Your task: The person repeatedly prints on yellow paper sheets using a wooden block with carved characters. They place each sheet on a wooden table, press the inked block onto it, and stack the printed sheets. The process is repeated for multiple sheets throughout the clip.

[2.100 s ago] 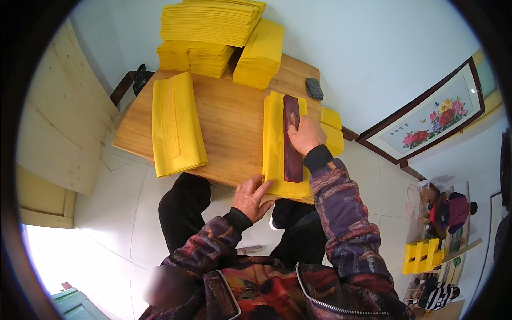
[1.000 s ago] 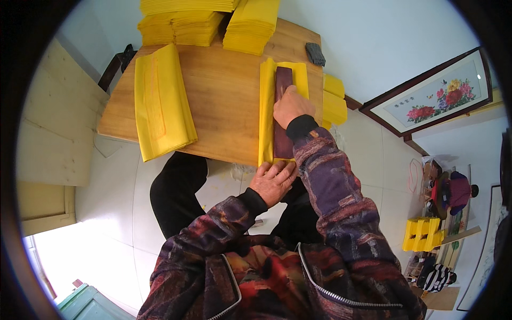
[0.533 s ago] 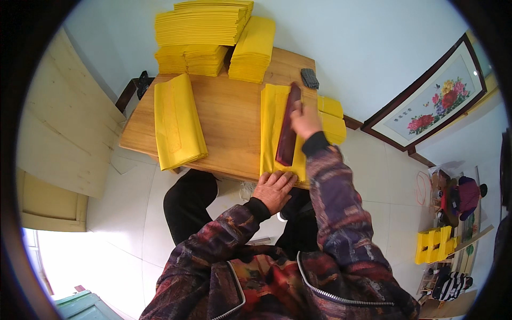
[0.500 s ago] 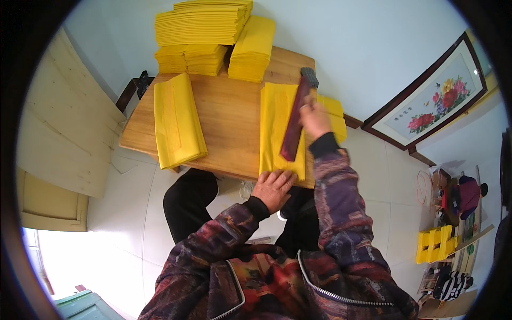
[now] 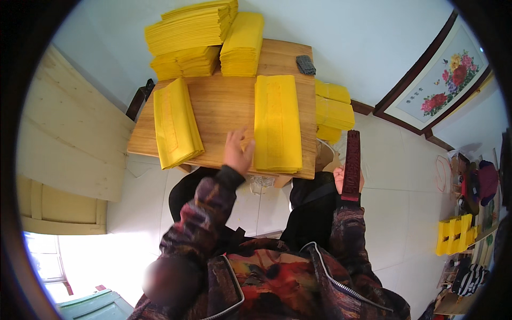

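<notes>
My right hand (image 5: 341,178) is off the table's right side, closed around a long dark red printing block (image 5: 351,165). The block stands nearly upright in view, and its carved face shows. My left hand (image 5: 238,152) hovers over the table's near edge with its fingers apart, holding nothing. Just right of it lies a folded stack of yellow paper (image 5: 278,122), a faint printed strip down its middle. Another yellow paper stack (image 5: 178,122), with an orange printed strip, lies at the table's left, slightly fanned.
Tall piles of folded yellow paper (image 5: 186,31) stand at the back of the wooden table (image 5: 221,106). A dark grey pad (image 5: 306,64) sits at the far right corner. More yellow bundles (image 5: 335,109) are beside the table, below a framed flower picture (image 5: 442,80).
My right hand has carried the printing block off the right paper stack, down and to the right, and turned its carved face into view. My left hand has lifted off that stack and moved left.
</notes>
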The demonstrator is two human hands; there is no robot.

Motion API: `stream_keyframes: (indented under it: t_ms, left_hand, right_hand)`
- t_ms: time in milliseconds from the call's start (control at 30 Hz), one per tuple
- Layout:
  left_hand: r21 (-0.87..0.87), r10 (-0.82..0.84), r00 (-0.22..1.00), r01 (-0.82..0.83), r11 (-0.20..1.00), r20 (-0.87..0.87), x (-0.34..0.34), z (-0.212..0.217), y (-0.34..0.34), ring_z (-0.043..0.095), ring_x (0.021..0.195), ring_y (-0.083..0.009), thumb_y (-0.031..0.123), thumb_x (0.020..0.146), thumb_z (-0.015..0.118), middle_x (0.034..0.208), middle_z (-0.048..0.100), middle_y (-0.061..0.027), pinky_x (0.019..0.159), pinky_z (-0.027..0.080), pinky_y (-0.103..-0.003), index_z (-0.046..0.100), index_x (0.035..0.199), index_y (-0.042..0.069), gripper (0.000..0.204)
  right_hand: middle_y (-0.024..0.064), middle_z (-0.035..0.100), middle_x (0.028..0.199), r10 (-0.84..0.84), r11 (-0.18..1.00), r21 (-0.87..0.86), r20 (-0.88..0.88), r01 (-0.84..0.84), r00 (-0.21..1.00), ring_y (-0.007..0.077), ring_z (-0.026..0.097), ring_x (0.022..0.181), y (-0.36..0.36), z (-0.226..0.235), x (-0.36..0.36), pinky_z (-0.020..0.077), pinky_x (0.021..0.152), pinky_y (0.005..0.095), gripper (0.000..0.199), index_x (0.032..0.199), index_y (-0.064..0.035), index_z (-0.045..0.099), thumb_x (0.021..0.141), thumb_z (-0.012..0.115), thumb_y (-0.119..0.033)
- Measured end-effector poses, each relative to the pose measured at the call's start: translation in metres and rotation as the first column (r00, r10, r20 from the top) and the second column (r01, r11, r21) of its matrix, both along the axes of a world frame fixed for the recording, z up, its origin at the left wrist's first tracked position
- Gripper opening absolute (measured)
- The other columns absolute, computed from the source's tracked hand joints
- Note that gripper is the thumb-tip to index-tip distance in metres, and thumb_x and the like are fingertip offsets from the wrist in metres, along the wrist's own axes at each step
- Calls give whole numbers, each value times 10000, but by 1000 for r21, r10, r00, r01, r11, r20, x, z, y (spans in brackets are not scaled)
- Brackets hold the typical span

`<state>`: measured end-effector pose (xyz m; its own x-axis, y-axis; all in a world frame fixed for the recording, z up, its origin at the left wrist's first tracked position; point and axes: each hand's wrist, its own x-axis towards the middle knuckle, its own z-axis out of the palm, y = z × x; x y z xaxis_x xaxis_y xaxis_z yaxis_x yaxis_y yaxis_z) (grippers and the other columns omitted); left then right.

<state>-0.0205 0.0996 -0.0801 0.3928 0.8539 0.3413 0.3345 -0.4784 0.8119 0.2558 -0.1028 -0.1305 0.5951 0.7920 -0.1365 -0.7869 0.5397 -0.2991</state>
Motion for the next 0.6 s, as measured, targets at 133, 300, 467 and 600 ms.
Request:
stream_keyframes:
  t_ms: [133, 300, 467, 600]
  left_hand:
    - [-527, -79, 993, 114, 842, 89, 23, -2, 59, 557, 735, -150, 209, 834, 589, 925, 570, -61, 588, 461, -264, 541, 1118, 22, 343]
    - [-639, -43, 999, 44, 768, 18, 44, 0, 74, 538, 643, -126, 203, 834, 591, 827, 573, -28, 510, 437, -257, 557, 1048, 5, 293]
    - [-630, 34, 983, 88, 772, 179, 59, -14, 80, 549, 615, -139, 120, 760, 641, 729, 580, -62, 533, 448, -257, 567, 835, -28, 182]
    - [-429, -24, 999, 34, 903, 29, 65, -19, 88, 552, 632, -171, 71, 744, 616, 721, 569, -82, 556, 452, -277, 553, 827, -21, 140]
  right_hand:
    - [29, 544, 722, 74, 996, 35, 103, -78, 992, 137, 450, 588, -1, -3, 0, 390, 690, 310, 198, 974, -80, 578, 828, 503, -191]
    - [53, 537, 668, 61, 998, -12, 35, -60, 998, 167, 483, 602, 3, 4, -2, 399, 648, 313, 184, 866, -60, 563, 842, 477, -222]
    - [50, 548, 678, -8, 996, -90, 31, 10, 999, 167, 493, 616, 4, -1, -1, 395, 631, 314, 171, 876, -71, 562, 841, 485, -220]
    - [18, 580, 780, 7, 996, -91, 106, 2, 994, 136, 473, 647, 5, -7, 1, 395, 674, 308, 222, 1003, -105, 580, 828, 506, -221]
